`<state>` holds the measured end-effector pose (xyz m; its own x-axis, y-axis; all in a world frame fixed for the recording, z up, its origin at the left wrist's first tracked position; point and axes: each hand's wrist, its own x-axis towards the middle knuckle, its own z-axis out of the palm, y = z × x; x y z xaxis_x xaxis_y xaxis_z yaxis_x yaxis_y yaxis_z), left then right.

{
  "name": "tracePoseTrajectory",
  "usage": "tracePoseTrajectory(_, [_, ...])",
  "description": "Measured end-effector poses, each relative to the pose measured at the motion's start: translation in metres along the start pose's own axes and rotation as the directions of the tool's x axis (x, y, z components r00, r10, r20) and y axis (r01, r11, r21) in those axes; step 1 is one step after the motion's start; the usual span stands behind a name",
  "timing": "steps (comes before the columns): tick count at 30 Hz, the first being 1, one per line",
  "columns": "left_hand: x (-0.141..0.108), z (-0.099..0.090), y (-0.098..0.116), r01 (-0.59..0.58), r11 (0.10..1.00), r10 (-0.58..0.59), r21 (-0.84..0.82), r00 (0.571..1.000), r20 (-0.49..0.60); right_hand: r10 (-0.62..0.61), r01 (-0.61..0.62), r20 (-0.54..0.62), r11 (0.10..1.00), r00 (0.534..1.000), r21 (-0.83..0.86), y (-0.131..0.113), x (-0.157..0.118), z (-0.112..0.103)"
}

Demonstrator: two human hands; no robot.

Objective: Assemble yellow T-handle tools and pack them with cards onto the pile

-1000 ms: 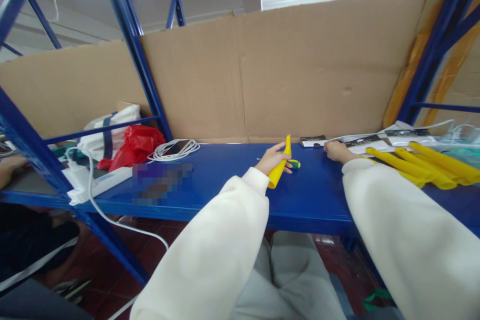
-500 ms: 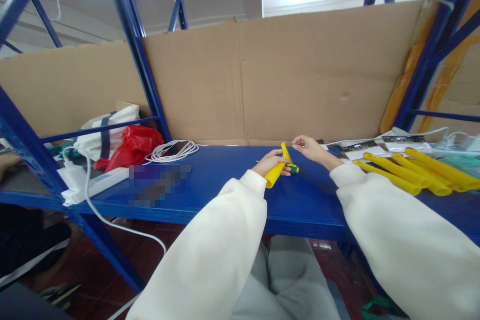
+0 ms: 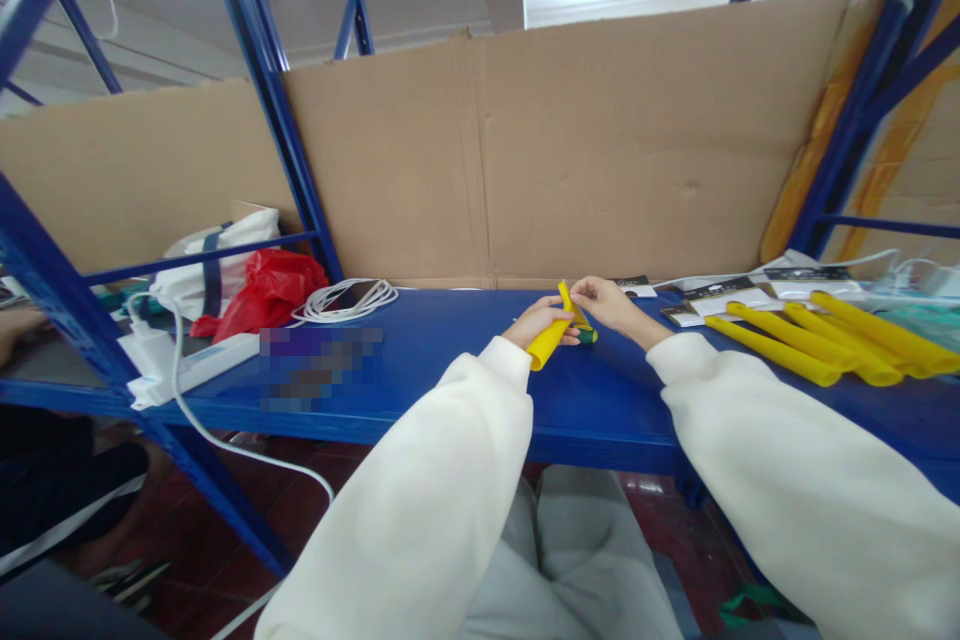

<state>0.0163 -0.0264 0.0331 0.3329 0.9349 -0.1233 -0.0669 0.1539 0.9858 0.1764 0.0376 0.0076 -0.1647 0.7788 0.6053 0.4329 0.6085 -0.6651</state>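
Note:
Over the middle of the blue shelf, my left hand (image 3: 531,322) is closed around a yellow roll (image 3: 548,347) of thin material, tilted with its round end toward me. A yellow strip rises from the far end of the roll. Below the left fingertips is a small green-and-yellow thing (image 3: 588,335), partly hidden; its kind is unclear. My right hand (image 3: 606,302) has its fingertips pinched together beside the strip. Whatever lies between those fingertips is too small to make out. Several more yellow rolls (image 3: 802,352) lie side by side at the right.
Flat packets with black-and-white cards (image 3: 724,294) lie behind the yellow rolls. To the left are a coiled white cable (image 3: 352,300), a red plastic bag (image 3: 268,288) and a white power strip (image 3: 199,367). A cardboard sheet (image 3: 600,150) stands along the back, between blue posts.
My right hand has moved left and its fingertips have closed together at the yellow strip. My left hand still holds the roll in nearly the same place.

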Motion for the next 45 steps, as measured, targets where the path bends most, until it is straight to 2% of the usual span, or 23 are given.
tracePoseTrajectory(5, [0.0025, -0.0014, -0.0012, 0.008, 1.000, -0.008, -0.026, 1.000, -0.008, -0.008, 0.008, -0.035, 1.000, 0.999, 0.001, -0.0034, -0.0054, 0.0016])
tracePoseTrajectory(14, [0.0065, -0.0036, -0.0043, 0.011, 0.999, -0.012, -0.051, 1.000, -0.014, 0.027, -0.026, -0.024, 0.999, 0.999, 0.034, 0.0007, -0.0054, 0.0034])
tracePoseTrajectory(23, [0.0030, -0.0010, -0.0023, 0.021, 1.000, -0.021, 0.012, 1.000, -0.022, 0.078, -0.076, -0.046, 0.997, 0.996, 0.030, -0.0055, -0.0066, 0.0056])
tracePoseTrajectory(32, [0.0005, 0.0006, -0.0032, -0.019, 0.999, 0.020, 0.034, 1.000, -0.012, 0.025, -0.020, -0.055, 0.996, 0.998, 0.088, 0.0024, -0.0081, 0.0051])
tracePoseTrajectory(40, [0.0063, -0.0016, -0.0067, -0.018, 1.000, 0.018, 0.001, 1.000, -0.004, 0.049, -0.041, -0.037, 0.980, 0.998, 0.194, 0.0014, -0.0087, 0.0048])
tracePoseTrajectory(45, [0.0012, -0.0002, -0.0032, -0.014, 1.000, 0.014, 0.015, 1.000, -0.005, 0.089, -0.082, -0.017, 0.962, 0.996, 0.260, -0.0026, -0.0098, 0.0039])
